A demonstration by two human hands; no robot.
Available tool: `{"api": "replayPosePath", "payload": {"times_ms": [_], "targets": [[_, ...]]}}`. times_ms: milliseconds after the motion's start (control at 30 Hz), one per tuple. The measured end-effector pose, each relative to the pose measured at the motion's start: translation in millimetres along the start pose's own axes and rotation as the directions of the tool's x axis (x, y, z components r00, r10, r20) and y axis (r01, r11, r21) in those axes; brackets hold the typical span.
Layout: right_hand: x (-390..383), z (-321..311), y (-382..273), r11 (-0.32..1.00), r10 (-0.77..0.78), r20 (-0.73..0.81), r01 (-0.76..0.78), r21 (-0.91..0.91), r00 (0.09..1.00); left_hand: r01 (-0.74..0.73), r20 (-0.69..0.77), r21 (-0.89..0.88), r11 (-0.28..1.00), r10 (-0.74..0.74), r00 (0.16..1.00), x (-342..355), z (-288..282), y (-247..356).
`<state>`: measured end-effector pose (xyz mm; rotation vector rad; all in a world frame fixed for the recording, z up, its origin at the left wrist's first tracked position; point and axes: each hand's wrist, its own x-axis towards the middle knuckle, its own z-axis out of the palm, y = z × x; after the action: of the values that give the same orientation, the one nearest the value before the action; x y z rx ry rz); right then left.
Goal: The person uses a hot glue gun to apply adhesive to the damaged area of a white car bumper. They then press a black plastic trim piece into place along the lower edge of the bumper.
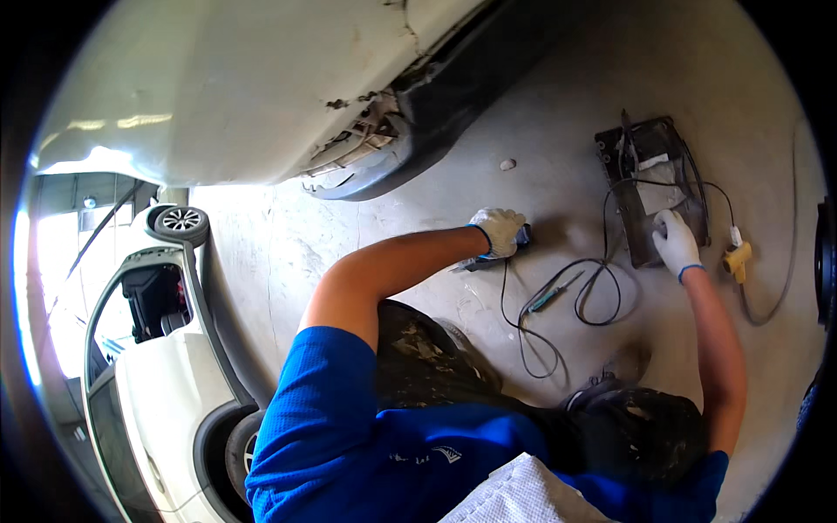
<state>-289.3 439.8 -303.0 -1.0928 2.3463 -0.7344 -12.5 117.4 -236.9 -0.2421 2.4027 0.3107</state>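
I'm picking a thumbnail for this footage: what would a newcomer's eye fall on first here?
Probably the big pale vehicle panel across the upper left, with a ragged opening near its edge. Next comes the black box-like part on the floor at right, with the white-gloved right grip at its lower right corner. Then the small yellow connector farther right, bright against the grey.

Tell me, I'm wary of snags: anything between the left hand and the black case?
Yes: a dark cable runs between the left hand and the black case, nearer the case. A teal-handled tool lies off that line.
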Motion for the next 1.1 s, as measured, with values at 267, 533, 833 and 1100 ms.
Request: {"api": "replayPosePath", "payload": {"times_ms": [267,533,833,1100], "targets": [[-8,27,3,0.973,-0.073,0.115,0.097,-0.211,0.991,0.006,0.024,-0.009,1.000,-0.006,1.000,6,3,4],[-15,33,-9,0.874,-0.322,0.098,0.336,-0.352,0.942,0.020,0.022,-0.035,0.999,-0.019,1.000,3,8,3],[-11,32,-5,0.997,-0.033,-0.051,0.030,-0.066,0.998,0.065,0.086,0.028,0.997,-0.067,0.994,0,3,2],[-5,22,-7,0.985,-0.059,-0.020,0.055,-0.161,0.998,0.038,0.089,-0.006,0.999,-0.037,0.995,5,14,-4]]}}
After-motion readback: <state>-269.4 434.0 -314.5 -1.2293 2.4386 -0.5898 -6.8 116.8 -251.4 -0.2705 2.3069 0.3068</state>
